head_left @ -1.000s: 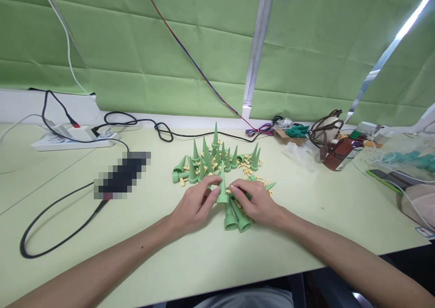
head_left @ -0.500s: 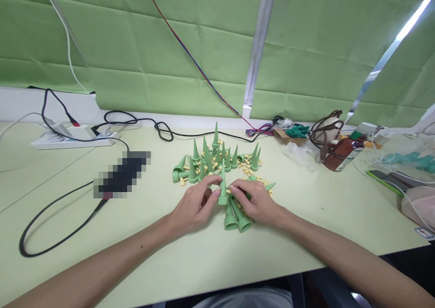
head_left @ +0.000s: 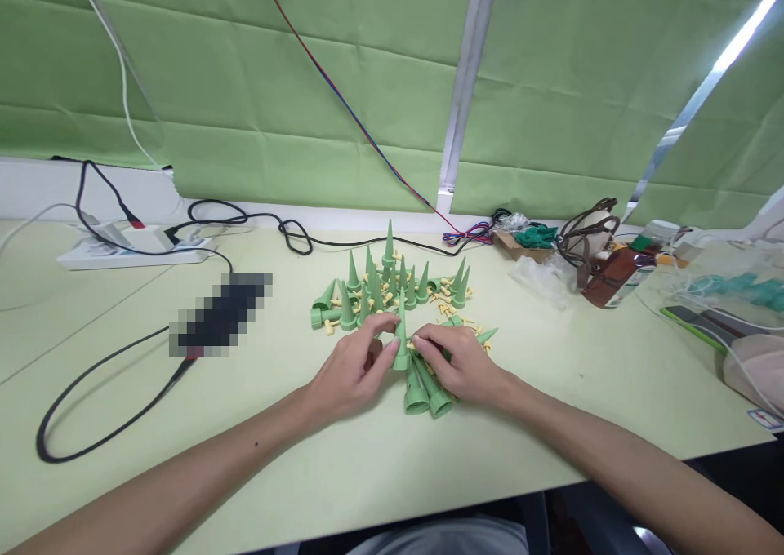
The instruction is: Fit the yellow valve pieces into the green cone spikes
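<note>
My left hand (head_left: 354, 369) pinches a green plastic spike (head_left: 402, 344) between thumb and fingers, its point upward and its wide collar at the bottom. Close against the right side of that spike, my right hand (head_left: 466, 362) has its thumb and fingertips pressed together; whatever they hold is too small or hidden to make out. Two more green spikes (head_left: 416, 397) lie below the hands with their hollow ends toward me. Beyond the hands stands a cluster of green spikes (head_left: 346, 310), some upright and some on their sides, with small yellow valve-like pieces (head_left: 446, 308) scattered among them.
A power strip (head_left: 135, 253) sits at the back left, near a pixelated dark object (head_left: 220, 314) with a looped black cable (head_left: 46, 412). Toward the right are a tilted brown bottle (head_left: 618, 273), clear plastic wrap (head_left: 542, 281), a cardboard box (head_left: 520, 249) and a phone-like slab (head_left: 704, 326).
</note>
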`<state>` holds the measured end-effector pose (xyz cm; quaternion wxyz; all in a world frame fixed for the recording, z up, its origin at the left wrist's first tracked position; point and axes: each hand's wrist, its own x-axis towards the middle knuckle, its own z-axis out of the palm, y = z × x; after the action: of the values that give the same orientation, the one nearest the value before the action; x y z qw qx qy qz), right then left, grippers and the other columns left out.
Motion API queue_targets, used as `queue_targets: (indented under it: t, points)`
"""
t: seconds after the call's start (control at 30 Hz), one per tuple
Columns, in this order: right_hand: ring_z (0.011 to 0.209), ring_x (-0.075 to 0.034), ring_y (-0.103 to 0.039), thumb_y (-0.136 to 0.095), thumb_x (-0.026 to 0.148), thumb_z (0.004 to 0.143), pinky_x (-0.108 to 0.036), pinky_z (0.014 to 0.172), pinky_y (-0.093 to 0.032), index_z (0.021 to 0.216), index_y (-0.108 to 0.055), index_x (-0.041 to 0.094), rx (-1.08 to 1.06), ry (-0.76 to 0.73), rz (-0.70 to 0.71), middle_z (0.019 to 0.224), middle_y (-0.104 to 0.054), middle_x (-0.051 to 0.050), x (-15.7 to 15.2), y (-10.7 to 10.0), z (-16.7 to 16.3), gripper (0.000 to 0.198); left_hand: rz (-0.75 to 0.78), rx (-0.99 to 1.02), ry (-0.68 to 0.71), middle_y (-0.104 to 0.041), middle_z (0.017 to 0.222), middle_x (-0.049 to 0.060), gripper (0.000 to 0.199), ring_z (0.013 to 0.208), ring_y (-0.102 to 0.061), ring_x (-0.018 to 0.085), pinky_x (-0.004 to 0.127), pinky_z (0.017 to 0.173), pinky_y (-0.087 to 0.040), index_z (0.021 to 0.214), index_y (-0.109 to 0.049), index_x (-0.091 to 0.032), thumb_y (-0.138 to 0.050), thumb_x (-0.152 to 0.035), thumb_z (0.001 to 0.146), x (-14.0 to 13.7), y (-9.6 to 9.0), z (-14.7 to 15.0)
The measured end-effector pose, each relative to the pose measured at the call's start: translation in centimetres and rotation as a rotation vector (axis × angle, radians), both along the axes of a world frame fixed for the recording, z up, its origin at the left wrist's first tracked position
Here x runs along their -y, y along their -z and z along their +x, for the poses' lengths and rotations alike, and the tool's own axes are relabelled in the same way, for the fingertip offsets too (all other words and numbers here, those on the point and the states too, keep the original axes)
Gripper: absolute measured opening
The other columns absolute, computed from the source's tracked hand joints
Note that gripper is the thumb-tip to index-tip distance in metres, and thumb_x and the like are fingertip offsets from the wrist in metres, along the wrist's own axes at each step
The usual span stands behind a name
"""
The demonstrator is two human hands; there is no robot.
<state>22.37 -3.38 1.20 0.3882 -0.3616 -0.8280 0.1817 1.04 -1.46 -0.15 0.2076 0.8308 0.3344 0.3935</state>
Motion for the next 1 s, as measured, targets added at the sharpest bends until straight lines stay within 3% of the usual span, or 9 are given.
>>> queue_targets:
  t: [1.0]
  points:
    - [0.056, -0.012, -0.043, -0.042, 0.026, 0.103, -0.025, 0.058, -0.035, 0.076, -0.051, 0.020, 0.017, -0.001, 0.005, 0.062, -0.045, 0.003, 0.01, -0.08, -0.03, 0.029, -0.032, -0.021, -0.003, -0.064, 0.081, 0.002, 0.031, 0.056, -0.056, 0.012, 0.022, 0.050, -0.039, 0.124, -0.048, -0.019, -0.046, -0.035, 0.099, 0.24, -0.41, 0.32]
